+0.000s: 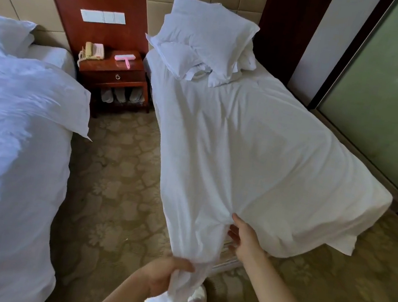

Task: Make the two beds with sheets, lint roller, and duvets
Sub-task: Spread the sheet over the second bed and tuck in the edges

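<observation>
White sheet (pixel 255 158) lies over the mattress (pixel 228 259), centre-right. Left hand (pixel 165 274) clamps its bunched corner at bottom centre; right hand (pixel 244 239) has fingers straight, slightly apart, against the mattress corner. Risk: an uneven pull skews it, leaving the right side short.

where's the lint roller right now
In the head view, the pink lint roller lies on the wooden nightstand between the two beds, just right of the telephone.

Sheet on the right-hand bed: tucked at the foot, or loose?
Loose. The sheet lies spread out, but its near corner is bunched in the left hand and the far foot edge hangs free.
</observation>
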Demonstrator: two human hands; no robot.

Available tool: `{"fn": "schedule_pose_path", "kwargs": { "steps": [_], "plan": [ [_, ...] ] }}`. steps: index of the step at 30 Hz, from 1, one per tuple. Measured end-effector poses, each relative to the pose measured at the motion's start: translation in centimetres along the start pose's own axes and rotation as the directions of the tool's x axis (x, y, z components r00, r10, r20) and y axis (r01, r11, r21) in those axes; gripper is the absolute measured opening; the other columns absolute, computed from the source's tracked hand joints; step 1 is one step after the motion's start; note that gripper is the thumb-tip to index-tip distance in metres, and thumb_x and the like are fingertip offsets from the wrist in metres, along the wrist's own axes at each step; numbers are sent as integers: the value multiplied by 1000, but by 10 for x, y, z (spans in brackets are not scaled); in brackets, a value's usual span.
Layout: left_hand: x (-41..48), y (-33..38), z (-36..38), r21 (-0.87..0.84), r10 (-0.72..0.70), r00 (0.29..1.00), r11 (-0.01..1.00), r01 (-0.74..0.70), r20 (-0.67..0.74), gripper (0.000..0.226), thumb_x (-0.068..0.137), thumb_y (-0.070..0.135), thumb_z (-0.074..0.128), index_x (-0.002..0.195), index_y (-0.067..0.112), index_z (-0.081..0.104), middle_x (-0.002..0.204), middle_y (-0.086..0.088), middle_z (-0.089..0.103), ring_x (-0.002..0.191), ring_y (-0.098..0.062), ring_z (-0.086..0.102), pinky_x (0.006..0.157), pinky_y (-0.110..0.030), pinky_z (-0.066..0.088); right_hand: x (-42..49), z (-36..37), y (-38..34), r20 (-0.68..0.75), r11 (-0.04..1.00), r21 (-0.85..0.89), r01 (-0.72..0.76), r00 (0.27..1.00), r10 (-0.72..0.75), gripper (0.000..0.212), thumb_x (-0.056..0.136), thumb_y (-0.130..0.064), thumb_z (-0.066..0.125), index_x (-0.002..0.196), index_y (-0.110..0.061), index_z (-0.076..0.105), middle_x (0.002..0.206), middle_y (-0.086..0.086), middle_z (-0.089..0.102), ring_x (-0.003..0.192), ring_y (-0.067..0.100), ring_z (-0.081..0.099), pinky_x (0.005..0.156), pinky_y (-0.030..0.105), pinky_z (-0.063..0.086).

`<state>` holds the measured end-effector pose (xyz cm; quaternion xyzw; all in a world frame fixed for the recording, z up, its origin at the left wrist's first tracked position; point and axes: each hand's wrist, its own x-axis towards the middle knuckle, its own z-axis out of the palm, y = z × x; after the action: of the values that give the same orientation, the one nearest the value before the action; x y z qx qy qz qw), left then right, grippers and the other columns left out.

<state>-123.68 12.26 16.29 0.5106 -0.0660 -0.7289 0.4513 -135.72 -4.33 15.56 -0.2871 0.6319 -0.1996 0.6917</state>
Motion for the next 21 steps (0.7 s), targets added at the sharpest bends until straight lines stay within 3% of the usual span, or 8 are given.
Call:
{"fn": "schedule_pose_path", "kwargs": {
  "steps": [4, 6, 9, 12, 14, 17, 19, 21],
  "plan": [
    [-3, -17, 2, -182, 96, 995, 978, -100, -30, 48, 55, -10, 61, 103, -10, 60, 86, -22, 63, 75, -33, 64, 65, -37, 54, -13, -10, 29, 53, 996, 58, -61, 997, 58, 33, 87, -44, 61, 94, -13, 68, 107, 10, 59, 103, 28, 52, 101, 43, 41],
    [-10, -18, 3, -232, 74, 997, 970, -70, 10, 42, 59, -9, 60, 100, -9, 63, 86, -22, 64, 76, -33, 65, 68, -39, 54, -21, -15, 45, 64, 987, 83, -138, 989, 133, 35, 89, -43, 59, 101, -11, 64, 104, 9, 53, 101, 29, 50, 99, 46, 42],
    [-20, -24, 4, -233, 2, 998, 972, 14, 70, 43, 67, -6, 60, 109, -12, 63, 96, -26, 65, 86, -37, 65, 77, -43, 55, -27, -22, 71, -78, 967, 101, -233, 967, 241, 39, 89, -31, 63, 118, -7, 51, 97, 13, 53, 91, 32, 52, 85, 45, 45],
    [-28, -33, 7, -289, -74, 996, 953, 84, 45, 45, 81, -4, 49, 125, -12, 52, 91, -26, 66, 75, -40, 67, 61, -46, 57, -28, -29, 93, -191, 940, 103, -325, 921, 339, 69, 82, -34, 70, 137, -6, 39, 127, 19, 50, 114, 43, 47, 99, 55, 39],
    [-35, -38, 9, -378, -94, 995, 920, 102, 40, 43, 89, 13, 52, 127, -8, 55, 101, -26, 66, 83, -40, 68, 68, -48, 58, -34, -31, 99, -149, 927, 161, -340, 920, 363, 62, 85, -29, 68, 136, -7, 39, 133, 19, 45, 121, 44, 43, 101, 57, 38],
    [-46, -46, 4, -364, -98, 992, 924, 119, 74, 55, 86, 41, 59, 117, -4, 65, 120, -25, 62, 103, -37, 64, 90, -46, 53, -39, -35, 113, -10, 902, 273, -336, 936, 351, 47, 88, -28, 64, 125, -4, 49, 104, 20, 55, 100, 38, 54, 93, 50, 43],
    [-55, -52, -1, -276, -111, 990, 952, 132, 90, 49, 81, 21, 73, 119, -8, 61, 121, -28, 60, 101, -38, 64, 91, -48, 51, -34, -38, 125, 57, 890, 302, -342, 938, 341, 54, 81, -42, 66, 117, -5, 53, 95, 16, 58, 91, 31, 56, 86, 47, 44],
    [-60, -59, -7, -168, -129, 987, 975, 144, 97, 50, 72, 3, 77, 117, -11, 61, 119, -29, 61, 98, -37, 66, 88, -45, 54, -25, -41, 141, 97, 895, 268, -358, 934, 344, 72, 69, -58, 69, 121, -9, 56, 102, 14, 59, 94, 31, 57, 85, 50, 45]
  ]
}}
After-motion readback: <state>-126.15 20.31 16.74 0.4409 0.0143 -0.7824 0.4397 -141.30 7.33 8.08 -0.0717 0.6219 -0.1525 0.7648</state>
